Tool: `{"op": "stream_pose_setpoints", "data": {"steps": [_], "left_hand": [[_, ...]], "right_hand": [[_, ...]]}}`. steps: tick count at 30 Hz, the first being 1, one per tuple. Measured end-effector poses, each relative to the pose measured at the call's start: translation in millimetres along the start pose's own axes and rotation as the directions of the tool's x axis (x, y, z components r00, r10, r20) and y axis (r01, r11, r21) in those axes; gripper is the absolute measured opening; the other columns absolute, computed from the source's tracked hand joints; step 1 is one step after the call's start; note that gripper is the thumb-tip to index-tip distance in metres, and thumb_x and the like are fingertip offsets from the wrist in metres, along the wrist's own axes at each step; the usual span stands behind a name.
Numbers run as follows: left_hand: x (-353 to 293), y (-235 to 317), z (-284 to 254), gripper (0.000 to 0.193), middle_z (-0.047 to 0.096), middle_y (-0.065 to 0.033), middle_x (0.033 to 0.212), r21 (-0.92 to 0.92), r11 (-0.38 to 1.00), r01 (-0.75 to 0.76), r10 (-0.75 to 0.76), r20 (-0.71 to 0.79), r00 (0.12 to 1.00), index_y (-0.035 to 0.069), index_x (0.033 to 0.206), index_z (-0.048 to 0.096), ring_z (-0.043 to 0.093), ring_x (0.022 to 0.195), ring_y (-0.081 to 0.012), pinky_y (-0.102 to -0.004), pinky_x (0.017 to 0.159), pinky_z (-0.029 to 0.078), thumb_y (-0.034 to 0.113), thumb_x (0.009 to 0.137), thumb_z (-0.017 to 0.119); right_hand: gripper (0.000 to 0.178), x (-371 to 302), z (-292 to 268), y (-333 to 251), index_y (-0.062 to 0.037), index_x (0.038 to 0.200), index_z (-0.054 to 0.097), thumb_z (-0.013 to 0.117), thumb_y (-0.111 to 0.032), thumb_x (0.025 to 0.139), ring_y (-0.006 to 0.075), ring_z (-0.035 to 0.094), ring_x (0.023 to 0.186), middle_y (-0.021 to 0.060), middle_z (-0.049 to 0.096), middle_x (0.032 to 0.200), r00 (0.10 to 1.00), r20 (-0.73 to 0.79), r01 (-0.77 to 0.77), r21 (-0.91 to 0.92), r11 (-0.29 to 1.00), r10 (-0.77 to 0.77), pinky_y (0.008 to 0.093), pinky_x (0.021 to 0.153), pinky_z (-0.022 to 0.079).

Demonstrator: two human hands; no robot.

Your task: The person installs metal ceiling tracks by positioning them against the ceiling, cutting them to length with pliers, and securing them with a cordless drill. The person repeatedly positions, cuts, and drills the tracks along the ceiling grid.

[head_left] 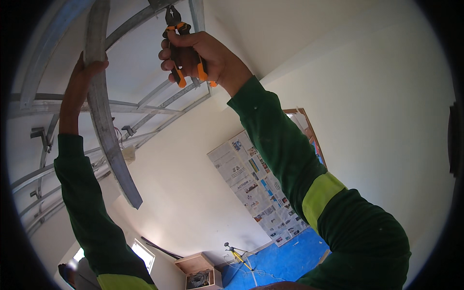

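Observation:
My left hand [79, 79] is raised at the upper left, its thumb and fingers wrapped around a long grey metal channel [100, 108]. The channel runs from the top of the head view down to a free lower end. To its right, my right hand [208, 54] is closed around pliers [172, 18] with black and orange handles. The jaws point up toward the metal ceiling frame [140, 19], close below one of its bars. Whether they touch that bar I cannot tell. The handles stand slightly apart.
Metal ceiling bars [159, 104] cross the left side, with brackets [41, 137] hanging among them. A newspaper-covered panel [251, 188] is on the far wall. Below stand a yellow tripod [239, 256] and an open wooden box [195, 263] with coiled cable, near blue floor covering [295, 256].

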State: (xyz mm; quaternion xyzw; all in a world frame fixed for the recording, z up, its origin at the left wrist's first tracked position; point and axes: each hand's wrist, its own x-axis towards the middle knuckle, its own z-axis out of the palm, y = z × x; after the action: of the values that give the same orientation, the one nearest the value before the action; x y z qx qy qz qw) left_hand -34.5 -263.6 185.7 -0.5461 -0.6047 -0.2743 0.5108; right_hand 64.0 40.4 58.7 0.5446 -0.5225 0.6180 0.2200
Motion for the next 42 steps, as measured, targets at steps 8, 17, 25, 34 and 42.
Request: {"op": "stream_pose_setpoints", "data": {"steps": [8,17,25,34,42], "left_hand": [[0,16,8,0.06,0.065,-0.0076,0.108,-0.144,0.989,0.013,-0.015,-0.017,1.0,0.008,0.129,0.065,0.061,0.103,-0.0222,-0.0358,0.095,0.044,0.045,0.084,0.074],[-17,47,1,0.065,0.066,-0.0092,0.114,-0.16,0.986,0.052,-0.068,-0.099,0.993,0.007,0.132,0.068,0.061,0.11,-0.0247,-0.0376,0.1,0.043,0.051,0.084,0.074],[-42,24,-29,0.072,0.067,-0.0125,0.116,-0.151,0.987,0.054,-0.077,-0.155,0.985,0.005,0.135,0.066,0.062,0.112,-0.0265,-0.0392,0.102,0.043,0.053,0.082,0.075],[-33,49,21,0.071,0.065,-0.0128,0.109,-0.054,0.998,0.021,-0.034,-0.235,0.971,0.007,0.132,0.065,0.062,0.104,-0.0266,-0.0407,0.097,0.045,0.053,0.078,0.075],[-251,49,116,0.042,0.067,-0.0093,0.126,-0.393,0.918,0.054,-0.069,-0.025,0.997,0.004,0.133,0.065,0.06,0.122,-0.0218,-0.0409,0.109,0.044,0.021,0.094,0.071]], "right_hand": [[0.021,29,44,36,-0.0078,0.098,0.056,0.061,-0.026,0.106,0.0237,0.066,0.073,0.008,0.062,0.086,0.934,-0.292,0.199,-0.048,0.979,-0.204,0.0496,0.067,0.06],[0.014,51,70,52,-0.0007,0.089,0.054,0.056,-0.009,0.1,0.018,0.065,0.054,0.0061,0.06,0.068,0.775,-0.385,0.372,-0.362,0.855,-0.501,0.0357,0.048,0.053],[0.016,96,88,90,-0.0021,0.086,0.051,0.055,-0.008,0.1,0.0152,0.056,0.049,0.0026,0.053,0.059,0.597,-0.35,0.536,-0.496,0.684,-0.722,0.0351,0.048,0.046],[0.024,-23,2,76,-0.0033,0.105,0.061,0.059,-0.027,0.106,0.0176,0.068,0.079,0.0062,0.07,0.09,0.906,-0.299,0.143,-0.454,0.879,-0.301,0.0375,0.067,0.052],[0.026,-370,11,171,-0.0071,0.109,0.061,0.065,-0.033,0.108,0.0131,0.069,0.078,0.0049,0.067,0.091,0.664,-0.457,-0.69,-0.069,0.72,0.592,0.0296,0.066,0.055]]}}
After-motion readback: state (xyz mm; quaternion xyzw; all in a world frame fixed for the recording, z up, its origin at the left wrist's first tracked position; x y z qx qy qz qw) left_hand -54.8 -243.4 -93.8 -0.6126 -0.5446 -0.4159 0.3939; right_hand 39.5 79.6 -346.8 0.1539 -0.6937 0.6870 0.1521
